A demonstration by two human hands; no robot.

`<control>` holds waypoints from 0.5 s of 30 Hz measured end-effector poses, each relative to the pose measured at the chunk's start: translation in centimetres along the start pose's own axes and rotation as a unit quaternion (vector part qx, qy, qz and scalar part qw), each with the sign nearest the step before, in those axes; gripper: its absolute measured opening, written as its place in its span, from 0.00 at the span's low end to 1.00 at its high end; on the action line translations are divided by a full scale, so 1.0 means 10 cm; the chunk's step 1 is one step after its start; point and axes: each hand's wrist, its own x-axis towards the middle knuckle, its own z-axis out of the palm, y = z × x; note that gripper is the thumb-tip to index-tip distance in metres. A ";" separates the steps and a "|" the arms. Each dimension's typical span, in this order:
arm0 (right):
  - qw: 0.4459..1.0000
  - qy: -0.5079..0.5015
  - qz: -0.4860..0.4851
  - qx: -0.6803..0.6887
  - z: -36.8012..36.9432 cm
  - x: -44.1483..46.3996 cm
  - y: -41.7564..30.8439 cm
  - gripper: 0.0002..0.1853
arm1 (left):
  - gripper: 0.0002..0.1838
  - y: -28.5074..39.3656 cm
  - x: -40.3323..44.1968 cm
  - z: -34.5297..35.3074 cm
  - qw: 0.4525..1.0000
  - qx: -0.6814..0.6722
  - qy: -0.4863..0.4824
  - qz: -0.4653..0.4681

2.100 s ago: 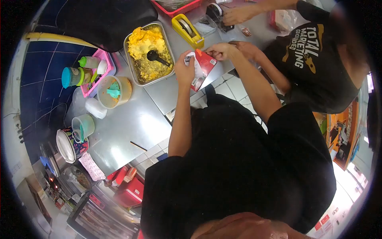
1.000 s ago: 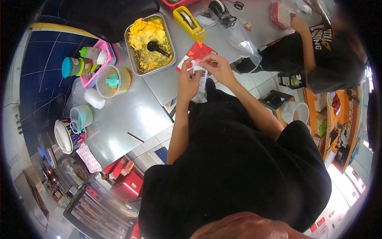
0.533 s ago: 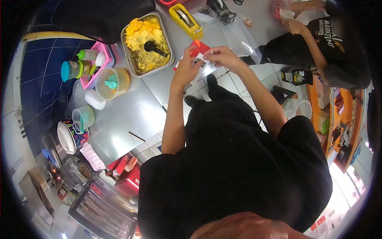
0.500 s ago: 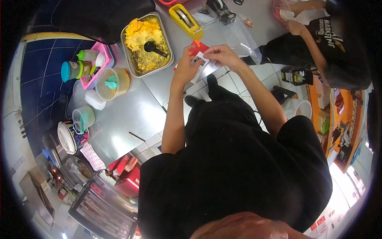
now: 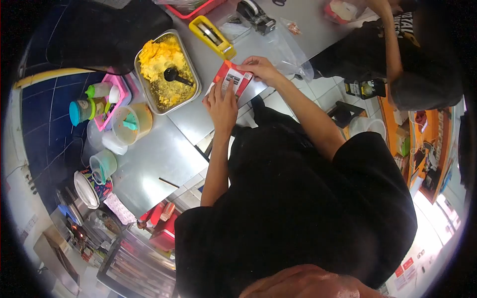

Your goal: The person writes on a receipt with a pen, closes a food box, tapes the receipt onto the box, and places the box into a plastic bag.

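Note:
A flat red packet (image 5: 217,79) lies at the steel table's front edge. It bears a white label (image 5: 232,83) with black print, and small orange shapes show near its border. My left hand (image 5: 221,107) rests on the packet, its fingers stretched over the label's lower left. At the packet's upper right corner, my right hand (image 5: 262,70) grips the edge between thumb and fingers. The underside of the packet is hidden.
Left of the packet stands a metal tray (image 5: 195,88) of shredded yellow food with a black scoop (image 5: 175,75). Behind are a yellow tape dispenser (image 5: 212,37), a black tape dispenser (image 5: 256,17) and clear plastic bags (image 5: 285,52). A co-worker (image 5: 417,64) stands at the right.
The label, pinched between both hands before, now lies flat on the red packet. My left fingers have spread over it, and my right hand has shifted to the packet's corner. The view has shifted.

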 end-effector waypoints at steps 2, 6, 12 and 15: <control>0.998 -0.009 0.002 0.068 -0.05 0.10 0.18 0.17 | 0.28 0.01 -0.08 -0.04 1.000 -0.007 -0.006 0.012; 0.995 0.035 -0.034 -0.083 -0.07 0.12 0.16 0.17 | 0.32 0.06 -0.09 -0.05 0.999 0.027 -0.040 0.006; 0.903 0.102 -0.314 -0.277 -0.07 -0.29 -0.11 0.14 | 0.41 -0.03 -0.13 -0.03 0.999 0.002 -0.045 0.026; 0.785 0.220 -0.444 -0.373 -0.24 -0.79 -0.45 0.12 | 0.43 -0.06 -0.17 -0.02 1.000 -0.010 -0.025 0.012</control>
